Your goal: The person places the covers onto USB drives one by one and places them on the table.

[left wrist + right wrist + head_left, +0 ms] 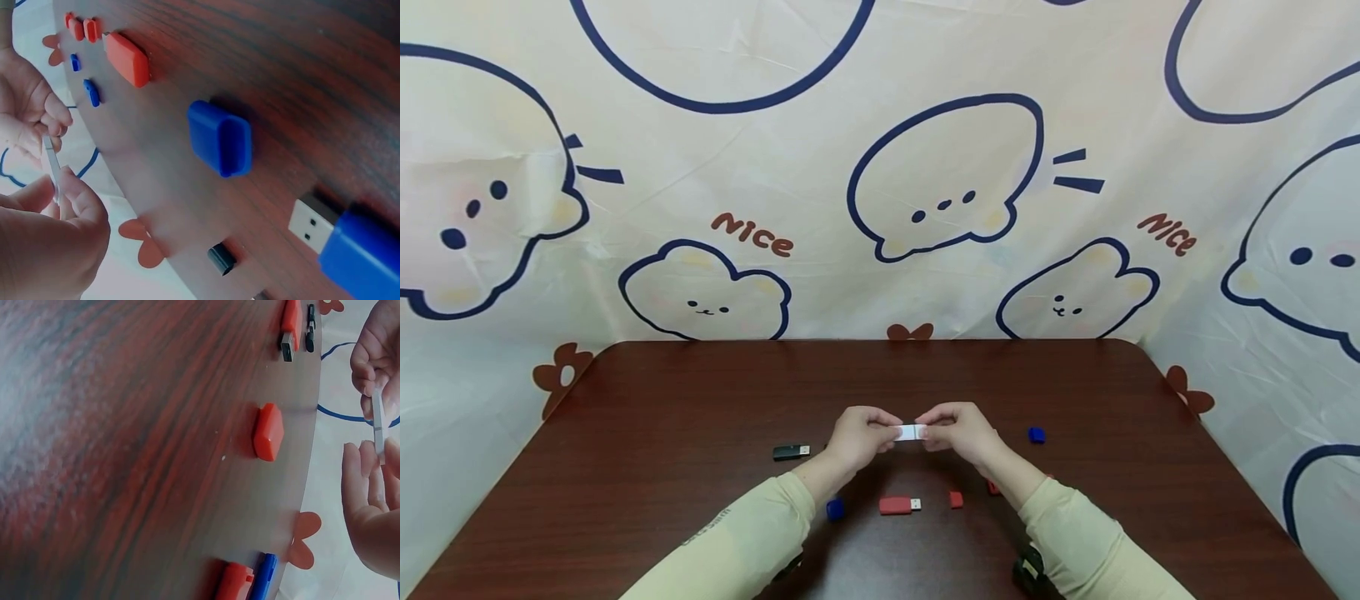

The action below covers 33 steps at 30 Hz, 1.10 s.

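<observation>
A small white stick [909,432], with a thin seam across it, is held level above the table between both hands. Finger and thumb of my left hand [856,437] pinch its left end; those of my right hand [961,432] pinch the right end. The left wrist view shows the white stick [51,159] edge-on, between the left hand [56,240] and the right hand [28,103]. In the right wrist view the right hand [378,512] and left hand [378,356] grip the white stick [378,425] at opposite ends. Fingertips cover both ends.
On the brown table [700,392] lie a black USB stick [790,452], a red USB stick [897,506], a red cap [956,499], a blue cap [835,509] and a blue piece [1037,435]. A blue USB stick [362,253] and a small black cap [222,258] show in the left wrist view.
</observation>
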Each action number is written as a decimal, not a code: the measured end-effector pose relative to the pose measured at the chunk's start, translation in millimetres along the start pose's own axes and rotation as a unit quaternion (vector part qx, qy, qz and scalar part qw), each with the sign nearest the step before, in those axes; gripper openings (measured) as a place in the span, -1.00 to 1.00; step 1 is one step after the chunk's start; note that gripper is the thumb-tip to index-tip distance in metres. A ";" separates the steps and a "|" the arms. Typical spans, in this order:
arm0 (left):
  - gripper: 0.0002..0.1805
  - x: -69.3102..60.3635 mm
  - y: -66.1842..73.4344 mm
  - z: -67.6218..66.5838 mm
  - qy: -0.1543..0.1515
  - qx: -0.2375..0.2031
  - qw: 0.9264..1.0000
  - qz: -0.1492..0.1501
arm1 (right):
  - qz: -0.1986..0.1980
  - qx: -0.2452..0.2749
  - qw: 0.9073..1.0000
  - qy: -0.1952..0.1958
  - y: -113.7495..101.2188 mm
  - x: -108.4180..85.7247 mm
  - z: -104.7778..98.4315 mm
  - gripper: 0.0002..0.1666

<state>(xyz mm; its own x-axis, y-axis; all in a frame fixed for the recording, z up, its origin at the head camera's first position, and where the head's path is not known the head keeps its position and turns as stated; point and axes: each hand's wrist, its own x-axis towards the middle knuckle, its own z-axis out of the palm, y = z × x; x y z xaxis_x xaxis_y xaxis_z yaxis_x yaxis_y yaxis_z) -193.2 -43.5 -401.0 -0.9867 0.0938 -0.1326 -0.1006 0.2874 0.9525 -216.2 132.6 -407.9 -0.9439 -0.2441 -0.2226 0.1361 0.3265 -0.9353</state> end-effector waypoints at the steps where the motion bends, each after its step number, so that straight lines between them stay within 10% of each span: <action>1: -0.87 0.0 -0.6 0.1 0.001 0.004 1.000 0.007 | 0.003 0.002 1.000 0.004 -0.2 0.3 0.7 -0.79; 13: -0.84 -0.8 -4.3 -2.8 -0.002 0.162 0.977 0.140 | 0.025 0.004 1.000 0.003 -0.7 3.5 0.5 -0.77; 18: -0.86 -1.8 -4.3 -1.6 -0.003 0.185 0.972 0.146 | -0.042 -0.091 0.995 -0.005 -1.9 -0.4 0.5 -0.78; 26: -0.88 0.2 -6.6 -0.2 0.002 0.224 0.959 0.174 | -0.170 -0.287 0.941 0.050 -0.4 -3.7 6.2 -0.88; 33: -0.87 3.8 -10.9 3.9 0.026 0.335 0.921 0.195 | -0.211 -0.396 0.893 0.049 0.5 -1.2 6.3 -0.86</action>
<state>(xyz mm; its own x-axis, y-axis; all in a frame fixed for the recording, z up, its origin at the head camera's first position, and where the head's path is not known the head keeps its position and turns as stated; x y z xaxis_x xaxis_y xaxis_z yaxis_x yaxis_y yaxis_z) -195.3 -42.6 -413.0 -0.9380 0.2735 0.2132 0.3464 0.7675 0.5393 -213.0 127.3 -409.9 -0.8881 -0.4291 0.1650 -0.4560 0.7766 -0.4347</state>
